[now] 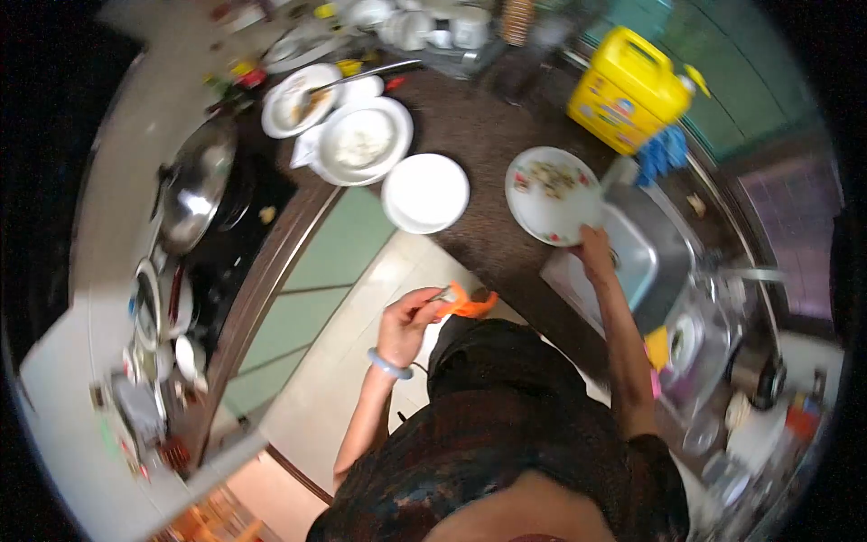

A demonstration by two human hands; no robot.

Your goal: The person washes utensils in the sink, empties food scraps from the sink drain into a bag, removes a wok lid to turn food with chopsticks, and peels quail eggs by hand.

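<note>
My left hand (pixel 406 325) is closed on an orange item (pixel 470 303), possibly a peeler or a scrap, blurred, in front of my body and below the counter edge. With my right hand (pixel 593 255) I grip the near rim of a white plate (pixel 553 200) that has a floral edge and food scraps on it. The plate is at the left side of the metal sink (pixel 632 262). A white round bowl or dish (pixel 425 193) stands on the dark counter to the left of the plate.
Behind stand a yellow jug (pixel 625 95) and a blue cloth (pixel 662 155). Farther left are a bowl with white food (pixel 361 143), a plate with a utensil (pixel 298 104) and a wok (pixel 197 190) on the black stove. A dish rack (pixel 691 348) stands right of the sink.
</note>
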